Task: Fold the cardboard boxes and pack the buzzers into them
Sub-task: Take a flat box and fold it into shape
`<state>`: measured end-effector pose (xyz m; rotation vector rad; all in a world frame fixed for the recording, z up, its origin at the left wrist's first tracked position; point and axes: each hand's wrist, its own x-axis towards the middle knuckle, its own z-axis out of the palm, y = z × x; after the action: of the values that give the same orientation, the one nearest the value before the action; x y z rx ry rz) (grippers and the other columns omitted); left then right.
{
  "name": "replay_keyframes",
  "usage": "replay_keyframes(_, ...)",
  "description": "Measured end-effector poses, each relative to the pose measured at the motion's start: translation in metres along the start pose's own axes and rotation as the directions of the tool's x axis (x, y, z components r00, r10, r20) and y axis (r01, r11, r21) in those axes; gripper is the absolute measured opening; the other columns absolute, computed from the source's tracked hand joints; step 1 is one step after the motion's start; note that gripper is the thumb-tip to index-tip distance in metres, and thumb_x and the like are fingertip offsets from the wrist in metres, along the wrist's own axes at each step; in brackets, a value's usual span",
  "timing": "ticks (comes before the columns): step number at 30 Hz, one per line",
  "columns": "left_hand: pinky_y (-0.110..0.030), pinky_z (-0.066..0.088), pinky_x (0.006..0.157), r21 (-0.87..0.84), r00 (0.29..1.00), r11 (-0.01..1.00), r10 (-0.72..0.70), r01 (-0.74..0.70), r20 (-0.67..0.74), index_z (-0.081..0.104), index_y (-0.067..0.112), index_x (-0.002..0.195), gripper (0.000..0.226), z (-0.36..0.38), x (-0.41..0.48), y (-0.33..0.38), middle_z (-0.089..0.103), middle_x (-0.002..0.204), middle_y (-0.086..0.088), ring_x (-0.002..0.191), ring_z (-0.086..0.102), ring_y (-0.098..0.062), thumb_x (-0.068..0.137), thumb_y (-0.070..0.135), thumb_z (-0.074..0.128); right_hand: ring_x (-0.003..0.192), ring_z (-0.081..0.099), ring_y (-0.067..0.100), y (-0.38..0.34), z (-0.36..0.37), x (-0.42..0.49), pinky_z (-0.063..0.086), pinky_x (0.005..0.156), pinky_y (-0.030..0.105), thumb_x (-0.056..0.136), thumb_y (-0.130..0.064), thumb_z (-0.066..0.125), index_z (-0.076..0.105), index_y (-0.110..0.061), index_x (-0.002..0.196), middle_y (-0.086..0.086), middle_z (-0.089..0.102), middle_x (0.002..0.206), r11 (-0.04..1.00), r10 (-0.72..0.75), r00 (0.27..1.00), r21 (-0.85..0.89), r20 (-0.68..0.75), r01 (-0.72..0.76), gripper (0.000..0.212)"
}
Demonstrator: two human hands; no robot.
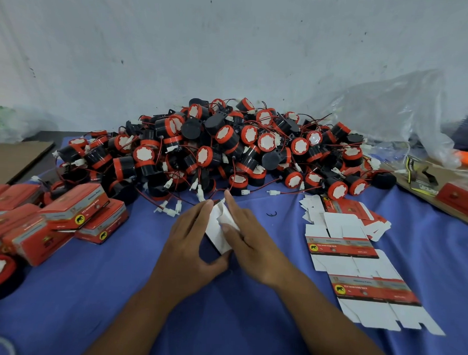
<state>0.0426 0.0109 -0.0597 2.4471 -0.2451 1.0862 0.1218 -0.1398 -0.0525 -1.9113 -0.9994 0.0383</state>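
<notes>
One box (216, 237) is lying between my palms on the table (61, 304), long axis pointing away toward the buzzers (228, 150); my left hand (189, 242) is gripping it, my right hand (251, 242) is pressing it flat-fingered.

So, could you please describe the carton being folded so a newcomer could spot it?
On the blue cloth, before the buzzer pile, the left hand and right hand meet. The carton between them shows plain white, unlike the printed blanks at right.
</notes>
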Motion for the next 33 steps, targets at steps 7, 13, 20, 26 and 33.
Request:
replay_keyframes(7, -0.043, 0.051, 0.099, 0.009, 1.0, 1.0, -0.008, 0.008, 0.002, 0.044, -0.005, 0.14, 0.084, 0.004, -0.004, -0.003, 0.049, 0.142, -0.015, 0.131, 0.049, -0.027, 0.075, 0.035, 0.078, 0.121, 0.045, -0.001, -0.005, -0.004, 0.002, 0.033, 0.106, 0.014, 0.107, -0.031, 0.041, 0.023, -0.057, 0.144, -0.005, 0.05, 0.125, 0.973, 0.083, 0.995, 0.211, 0.049, -0.092, 0.048)
replay_keyframes(13, -0.02, 0.029, 0.114, -0.083, 0.995, 0.996, -0.019, 0.027, 0.101, 0.03, 0.001, 0.149, 0.089, 0.009, -0.003, -0.007, 0.032, 0.155, -0.005, 0.143, 0.03, -0.016, 0.079, 0.026, 0.078, 0.124, 0.045, 0.011, -0.008, -0.005, -0.001, 0.037, 0.107, 0.029, 0.099, -0.016, 0.059, 0.022, -0.048, 0.144, -0.001, 0.05, 0.129, 0.999, 0.033, 0.998, -0.005, -0.057, -0.033, 0.067)
replay_keyframes(20, -0.039, 0.038, 0.109, 0.12, 0.973, 0.99, 0.049, -0.078, 0.227, 0.049, 0.007, 0.141, 0.06, -0.002, -0.002, -0.024, 0.045, 0.141, -0.005, 0.125, 0.038, -0.025, 0.096, 0.047, 0.045, 0.121, 0.051, 0.025, 0.006, -0.027, 0.001, 0.016, 0.123, 0.037, 0.084, -0.022, 0.078, 0.055, -0.008, 0.137, 0.008, 0.057, 0.124, 0.841, -0.246, 0.962, -0.468, 0.116, 0.271, 0.059)
replay_keyframes(26, -0.051, 0.035, 0.111, 0.34, 0.96, 0.92, 0.105, -0.193, 0.261, 0.066, 0.01, 0.104, 0.046, 0.002, 0.004, -0.023, 0.048, 0.145, -0.017, 0.136, 0.04, -0.037, 0.071, 0.034, 0.085, 0.105, 0.054, 0.027, 0.004, -0.028, 0.006, 0.043, 0.089, 0.034, 0.072, -0.032, 0.082, 0.06, -0.009, 0.099, 0.006, 0.059, 0.112, 0.706, -0.166, 0.986, -0.695, 0.026, 0.137, 0.042)
replay_keyframes(33, -0.035, 0.049, 0.071, 0.095, 0.97, 0.981, -0.182, 0.169, 0.161, 0.064, 0.016, 0.104, 0.035, 0.003, 0.0, -0.023, 0.059, 0.098, -0.002, 0.084, 0.059, -0.024, 0.076, 0.026, 0.083, 0.107, 0.048, 0.021, 0.005, -0.011, 0.009, 0.035, 0.07, 0.027, 0.086, -0.044, 0.068, 0.054, -0.015, 0.114, 0.0, 0.049, 0.122, 0.717, 0.135, 0.988, -0.681, -0.07, -0.146, 0.044)
